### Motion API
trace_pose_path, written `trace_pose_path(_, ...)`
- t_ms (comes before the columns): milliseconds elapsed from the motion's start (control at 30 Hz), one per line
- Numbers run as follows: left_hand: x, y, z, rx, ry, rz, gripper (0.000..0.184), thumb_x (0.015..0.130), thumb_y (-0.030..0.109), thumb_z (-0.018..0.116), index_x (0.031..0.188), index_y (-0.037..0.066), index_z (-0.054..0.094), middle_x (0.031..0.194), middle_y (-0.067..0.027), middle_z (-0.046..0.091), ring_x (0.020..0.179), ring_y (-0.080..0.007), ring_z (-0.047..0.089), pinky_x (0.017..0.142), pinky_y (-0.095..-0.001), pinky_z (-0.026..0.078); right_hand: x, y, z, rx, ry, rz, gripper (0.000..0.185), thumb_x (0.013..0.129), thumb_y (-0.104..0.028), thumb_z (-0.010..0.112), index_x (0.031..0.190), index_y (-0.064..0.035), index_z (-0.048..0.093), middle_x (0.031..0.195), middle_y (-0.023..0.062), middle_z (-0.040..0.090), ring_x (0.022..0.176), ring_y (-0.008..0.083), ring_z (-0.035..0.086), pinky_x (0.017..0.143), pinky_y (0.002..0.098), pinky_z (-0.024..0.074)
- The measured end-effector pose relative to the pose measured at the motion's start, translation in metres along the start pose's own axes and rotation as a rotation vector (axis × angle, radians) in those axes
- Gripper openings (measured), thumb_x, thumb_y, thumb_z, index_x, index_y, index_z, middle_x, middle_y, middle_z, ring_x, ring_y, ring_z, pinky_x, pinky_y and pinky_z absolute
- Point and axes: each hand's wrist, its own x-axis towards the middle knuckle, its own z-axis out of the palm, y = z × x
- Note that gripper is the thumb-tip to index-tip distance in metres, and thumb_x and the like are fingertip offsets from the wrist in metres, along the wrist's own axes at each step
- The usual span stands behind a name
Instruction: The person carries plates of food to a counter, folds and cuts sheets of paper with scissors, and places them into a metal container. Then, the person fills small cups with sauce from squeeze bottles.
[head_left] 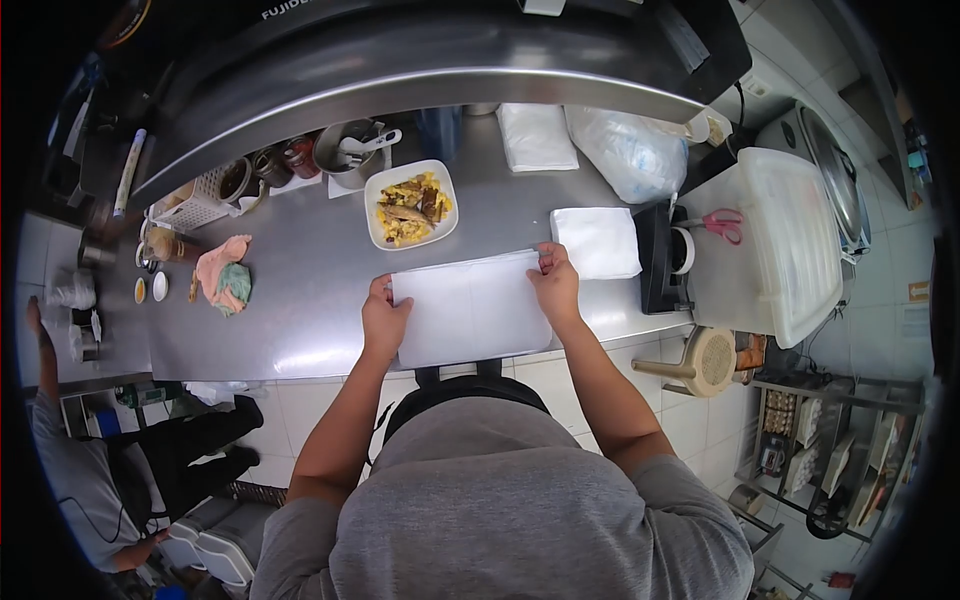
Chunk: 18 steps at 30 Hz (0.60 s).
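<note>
A flat white sheet (470, 312), thin and paper-like, lies at the front edge of the steel counter (270, 330). Its far left corner is pinched by my left hand (386, 320), thumb on top. My right hand (556, 286) grips the far right corner between thumb and fingers. Just beyond the sheet sits a square white bowl (453, 222) of yellow and brown food (408, 208). Close to my right hand is a folded white stack (596, 243), and a second white stack (538, 137) lies farther back.
A tape dispenser (662, 262), pink-handled scissors (722, 226) and a large plastic bin (780, 240) stand at right. Behind is a clear plastic bag (630, 150). Cloths (225, 275) lie at left. A steel shelf (420, 90) overhangs the back. Another person (90, 470) is at far left.
</note>
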Motion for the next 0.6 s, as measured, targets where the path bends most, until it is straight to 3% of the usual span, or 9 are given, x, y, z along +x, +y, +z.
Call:
trace_pose_path(33, 0.001, -0.003, 0.001, 0.007, 0.000, 0.012, 0.047, 0.076, 0.000, 0.066, 0.119, -0.004, 0.045, 0.081, -0.0087, 0.066, 0.067, -0.0137, 0.060, 0.062, -0.0260, 0.048, 0.000, -0.001, 0.001, 0.003, 0.012, -0.011, 0.043, 0.071, 0.003, 0.066, 0.112, -0.0026, 0.052, 0.079, 0.0092, 0.058, 0.070, 0.0216, 0.058, 0.066, 0.0321, 0.0483)
trace_pose_path(233, -0.002, 0.006, 0.001, 0.074, 0.055, 0.008, 0.047, 0.073, 0.003, 0.066, 0.116, -0.002, 0.050, 0.076, -0.0115, 0.063, 0.066, -0.0259, 0.061, 0.064, -0.0343, 0.050, 0.002, -0.004, 0.007, -0.023, 0.024, -0.029, 0.040, 0.073, 0.003, 0.064, 0.111, -0.0019, 0.054, 0.080, 0.0105, 0.058, 0.070, 0.0226, 0.059, 0.066, 0.0329, 0.0478)
trace_pose_path(333, -0.006, 0.025, -0.003, 0.169, 0.009, -0.001, 0.046, 0.072, 0.001, 0.065, 0.116, -0.002, 0.050, 0.085, -0.0133, 0.062, 0.074, -0.0286, 0.062, 0.068, -0.0349, 0.050, 0.003, -0.002, 0.011, -0.047, 0.027, -0.061, 0.039, 0.074, 0.003, 0.063, 0.111, -0.0012, 0.054, 0.082, 0.0122, 0.058, 0.072, 0.0255, 0.059, 0.067, 0.0345, 0.0479)
trace_pose_path(433, -0.010, 0.035, -0.004, 0.262, 0.051, -0.027, 0.050, 0.072, 0.001, 0.065, 0.120, 0.001, 0.049, 0.110, -0.0187, 0.057, 0.098, -0.0314, 0.057, 0.084, -0.0413, 0.046, 0.002, -0.003, 0.012, -0.095, 0.034, -0.110, 0.037, 0.075, 0.002, 0.062, 0.111, -0.0006, 0.054, 0.085, 0.0147, 0.058, 0.078, 0.0296, 0.059, 0.071, 0.0372, 0.0476)
trace_pose_path(533, -0.014, 0.042, -0.001, 0.590, 0.172, 0.311, 0.059, 0.074, 0.008, 0.067, 0.129, 0.006, 0.046, 0.138, -0.0188, 0.037, 0.128, -0.0336, 0.036, 0.103, -0.0502, 0.030, -0.003, -0.016, 0.008, -0.218, 0.104, -0.268, 0.036, 0.075, 0.001, 0.062, 0.110, -0.0008, 0.054, 0.090, 0.0164, 0.057, 0.086, 0.0329, 0.056, 0.076, 0.0406, 0.0465)
trace_pose_path(600, -0.014, 0.046, 0.010, 0.719, -0.089, 0.529, 0.063, 0.078, 0.021, 0.067, 0.135, 0.011, 0.042, 0.146, -0.0155, 0.027, 0.136, -0.0342, 0.021, 0.107, -0.0560, 0.017, -0.007, -0.030, 0.000, -0.378, 0.234, -0.498, 0.036, 0.075, -0.001, 0.062, 0.110, -0.0010, 0.054, 0.094, 0.0170, 0.057, 0.091, 0.0342, 0.054, 0.079, 0.0425, 0.0456)
